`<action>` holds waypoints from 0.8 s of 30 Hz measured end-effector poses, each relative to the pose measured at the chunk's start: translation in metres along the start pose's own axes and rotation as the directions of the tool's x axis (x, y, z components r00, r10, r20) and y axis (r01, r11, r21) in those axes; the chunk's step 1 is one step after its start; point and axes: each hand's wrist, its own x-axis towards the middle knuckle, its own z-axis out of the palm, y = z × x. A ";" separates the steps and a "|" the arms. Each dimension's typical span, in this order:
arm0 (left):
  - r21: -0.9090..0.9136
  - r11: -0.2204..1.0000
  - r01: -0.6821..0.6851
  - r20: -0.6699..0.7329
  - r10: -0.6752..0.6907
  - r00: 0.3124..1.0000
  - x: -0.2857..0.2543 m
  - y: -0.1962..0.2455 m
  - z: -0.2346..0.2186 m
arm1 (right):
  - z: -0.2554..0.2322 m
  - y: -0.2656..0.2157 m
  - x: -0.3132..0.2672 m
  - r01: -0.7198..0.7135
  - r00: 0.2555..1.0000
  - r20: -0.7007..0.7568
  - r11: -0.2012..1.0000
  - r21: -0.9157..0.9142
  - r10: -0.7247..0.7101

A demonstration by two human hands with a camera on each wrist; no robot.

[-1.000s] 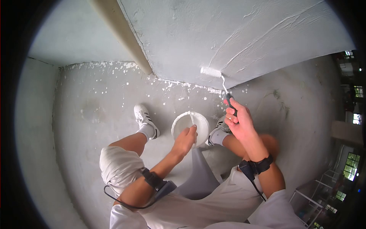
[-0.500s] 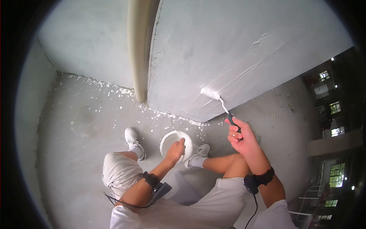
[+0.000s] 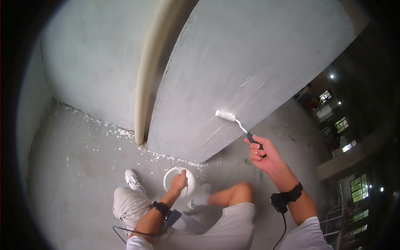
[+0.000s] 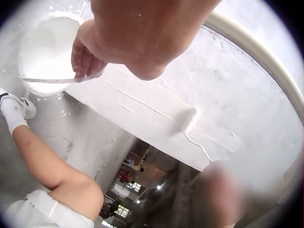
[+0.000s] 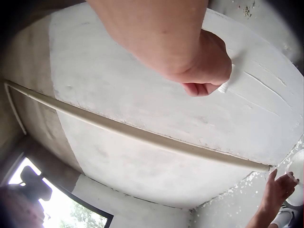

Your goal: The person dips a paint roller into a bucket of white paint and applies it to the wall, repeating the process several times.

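The right hand (image 3: pixel 266 156) grips the dark handle (image 3: pixel 255 143) of a paint roller, whose white sleeve (image 3: pixel 225 115) lies against the grey-white wall (image 3: pixel 233 54). Wet paint ridges run along the wall beside the roller. Lower left of it, the left hand (image 3: pixel 179 181) holds the thin handle of a white bucket (image 3: pixel 167 177). In the left wrist view, fingers (image 4: pixel 85 61) curl round that bucket handle (image 4: pixel 52 81), with white paint inside the bucket. In the right wrist view, the right hand (image 5: pixel 209 66) hides most of the roller.
A cream pipe (image 3: pixel 143 79) runs down the wall corner to the floor (image 3: pixel 91 166), which has white paint spots along the wall's foot. The person's shoes (image 3: pixel 132 178) stand either side of the bucket. At the right are a dark hall, lit windows and a metal frame.
The roller has moved up the wall, away from its bottom edge. The head view has tilted upward, so the bucket and feet appear lower. Both hands keep their grips.
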 end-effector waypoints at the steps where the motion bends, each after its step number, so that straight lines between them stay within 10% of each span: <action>1: 0.008 1.000 -0.010 0.004 0.010 1.000 0.001 -0.001 0.000 | 0.002 -0.006 -0.006 -0.002 1.000 0.020 1.000 0.015 0.002; 24: -0.046 0.998 -0.033 0.032 0.034 0.999 0.003 -0.003 -0.001 | 0.037 -0.107 -0.121 0.106 0.989 0.081 0.981 0.161 -0.120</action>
